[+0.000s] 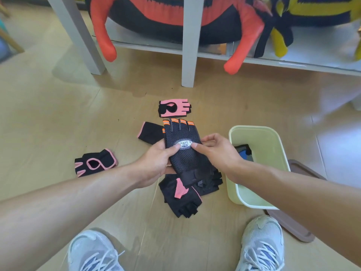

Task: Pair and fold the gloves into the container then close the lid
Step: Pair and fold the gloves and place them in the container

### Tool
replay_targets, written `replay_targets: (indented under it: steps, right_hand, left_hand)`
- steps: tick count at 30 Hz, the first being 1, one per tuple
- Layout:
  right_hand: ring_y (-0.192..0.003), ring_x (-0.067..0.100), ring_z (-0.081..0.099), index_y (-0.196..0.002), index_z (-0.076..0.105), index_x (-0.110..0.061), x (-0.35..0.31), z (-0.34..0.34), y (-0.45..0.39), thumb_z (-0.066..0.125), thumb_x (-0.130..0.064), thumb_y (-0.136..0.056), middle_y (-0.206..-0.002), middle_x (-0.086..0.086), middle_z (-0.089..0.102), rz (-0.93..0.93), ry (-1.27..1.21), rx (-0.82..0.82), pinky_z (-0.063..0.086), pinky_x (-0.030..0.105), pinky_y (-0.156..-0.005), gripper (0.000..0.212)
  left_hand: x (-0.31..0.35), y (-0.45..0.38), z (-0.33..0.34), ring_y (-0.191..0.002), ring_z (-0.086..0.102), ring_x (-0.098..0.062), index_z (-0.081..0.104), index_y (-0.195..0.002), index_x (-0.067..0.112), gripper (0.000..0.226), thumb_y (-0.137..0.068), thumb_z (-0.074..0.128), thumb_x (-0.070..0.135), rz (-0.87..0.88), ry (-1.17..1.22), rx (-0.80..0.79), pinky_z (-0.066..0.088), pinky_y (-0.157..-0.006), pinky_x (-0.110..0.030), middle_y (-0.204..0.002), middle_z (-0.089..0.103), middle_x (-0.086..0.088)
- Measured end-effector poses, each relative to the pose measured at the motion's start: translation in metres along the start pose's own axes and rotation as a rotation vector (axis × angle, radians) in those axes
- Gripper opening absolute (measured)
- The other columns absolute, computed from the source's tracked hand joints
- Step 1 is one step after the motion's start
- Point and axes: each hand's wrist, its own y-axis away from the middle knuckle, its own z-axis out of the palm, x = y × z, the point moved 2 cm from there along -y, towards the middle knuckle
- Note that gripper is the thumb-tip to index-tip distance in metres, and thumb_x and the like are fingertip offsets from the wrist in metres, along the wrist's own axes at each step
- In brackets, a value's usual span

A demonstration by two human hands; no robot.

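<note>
I hold a black mesh glove with orange finger stripes [182,133] above the floor, my left hand [158,159] on its left edge and my right hand [216,151] on its right, both thumbs on its oval badge. On the floor lie a pink glove [173,107], a black glove with a pink cuff [150,133], a black-and-pink glove [95,162] at the left, and a pile of black gloves [185,194] under my hands. The pale green container [261,133] stands open at the right with a dark and blue glove [243,153] inside. Its brown lid [297,229] lies beneath and behind it.
A white shelf [188,55] with big red-black and yellow-black cushions [175,16] stands ahead. My two light sneakers [93,253] are at the bottom of the view on the wooden floor.
</note>
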Motion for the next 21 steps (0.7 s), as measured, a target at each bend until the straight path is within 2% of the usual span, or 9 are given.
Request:
replay_targets:
  steps: [3, 6, 8, 10, 12, 14, 15, 18, 21]
  right_hand:
    - [-0.086, 0.008, 0.067, -0.109, 0.064, -0.017, 0.004, 0.002, -0.002, 0.08, -0.039, -0.087, -0.108, -0.002, 0.074, 0.028, -0.071, 0.004, 0.046, 0.02, -0.062, 0.036]
    - [-0.082, 0.009, 0.07, -0.111, 0.064, -0.012, 0.006, 0.002, -0.001, 0.079, -0.032, -0.089, -0.104, -0.001, 0.075, 0.036, -0.14, -0.016, 0.049, 0.015, -0.055, 0.033]
    - [-0.093, 0.021, 0.075, -0.103, 0.068, -0.011, 0.008, 0.002, -0.001, 0.078, -0.035, -0.09, -0.103, 0.003, 0.078, 0.063, -0.147, -0.065, 0.061, 0.028, -0.073, 0.029]
    - [-0.099, 0.028, 0.075, -0.096, 0.068, -0.015, 0.009, 0.001, 0.0, 0.077, -0.037, -0.09, -0.107, 0.009, 0.078, 0.086, -0.162, -0.116, 0.057, 0.052, -0.096, 0.025]
    - [-0.093, 0.025, 0.07, -0.096, 0.066, -0.016, 0.009, -0.002, 0.001, 0.075, -0.035, -0.092, -0.112, 0.014, 0.076, 0.07, -0.181, -0.15, 0.052, 0.059, -0.099, 0.021]
    - [-0.09, 0.023, 0.067, -0.096, 0.063, -0.016, 0.01, -0.004, 0.002, 0.071, -0.032, -0.095, -0.113, 0.015, 0.075, 0.049, -0.179, -0.167, 0.057, 0.051, -0.089, 0.018]
    - [-0.084, 0.019, 0.066, -0.096, 0.062, -0.017, 0.01, -0.005, 0.003, 0.069, -0.03, -0.097, -0.112, 0.014, 0.076, 0.041, -0.178, -0.17, 0.058, 0.038, -0.076, 0.015]
    - [-0.052, 0.0, 0.06, -0.097, 0.06, -0.014, 0.01, -0.01, 0.004, 0.066, -0.022, -0.1, -0.102, 0.009, 0.076, 0.04, -0.193, -0.16, 0.042, 0.012, -0.044, 0.01]
    - [-0.052, -0.001, 0.061, -0.101, 0.063, -0.012, 0.012, -0.01, 0.004, 0.071, -0.019, -0.096, -0.105, 0.007, 0.076, 0.036, -0.229, -0.179, 0.042, 0.01, -0.044, 0.011]
  left_hand:
    - [-0.002, 0.002, 0.001, -0.089, 0.076, -0.009, 0.059, -0.126, 0.023, 0.024, -0.108, 0.045, 0.016, 0.009, -0.029, -0.026, 0.06, -0.065, -0.027, -0.107, 0.077, 0.006]
    - [-0.003, 0.003, -0.001, -0.093, 0.076, -0.01, 0.059, -0.126, 0.022, 0.024, -0.106, 0.049, 0.013, 0.006, -0.035, -0.031, 0.06, -0.067, -0.029, -0.112, 0.076, 0.002]
    - [-0.004, 0.003, -0.001, -0.094, 0.076, -0.011, 0.06, -0.125, 0.022, 0.025, -0.105, 0.051, 0.009, 0.006, -0.051, -0.042, 0.06, -0.068, -0.029, -0.112, 0.077, 0.002]
    - [-0.005, 0.004, -0.001, -0.092, 0.076, -0.009, 0.062, -0.12, 0.023, 0.025, -0.104, 0.052, 0.007, -0.008, -0.05, -0.046, 0.06, -0.067, -0.028, -0.107, 0.078, 0.004]
    - [-0.005, 0.004, 0.0, -0.089, 0.076, -0.009, 0.064, -0.118, 0.023, 0.021, -0.103, 0.054, 0.012, -0.027, -0.044, -0.04, 0.061, -0.069, -0.029, -0.105, 0.079, 0.006]
    - [-0.004, 0.004, 0.0, -0.09, 0.076, -0.01, 0.068, -0.119, 0.022, 0.02, -0.103, 0.057, 0.024, -0.046, -0.041, -0.024, 0.06, -0.075, -0.033, -0.109, 0.079, 0.004]
    - [-0.003, 0.004, 0.0, -0.09, 0.076, -0.011, 0.069, -0.119, 0.021, 0.022, -0.102, 0.057, 0.028, -0.054, -0.041, -0.018, 0.06, -0.077, -0.034, -0.11, 0.079, 0.003]
    - [-0.002, 0.003, -0.001, -0.093, 0.076, -0.012, 0.069, -0.119, 0.023, 0.022, -0.103, 0.056, 0.03, -0.058, -0.063, -0.006, 0.058, -0.078, -0.035, -0.111, 0.078, 0.004]
    - [-0.005, 0.003, -0.002, -0.098, 0.075, -0.014, 0.067, -0.123, 0.023, 0.023, -0.103, 0.055, 0.027, -0.067, -0.065, -0.004, 0.058, -0.078, -0.034, -0.115, 0.077, 0.003]
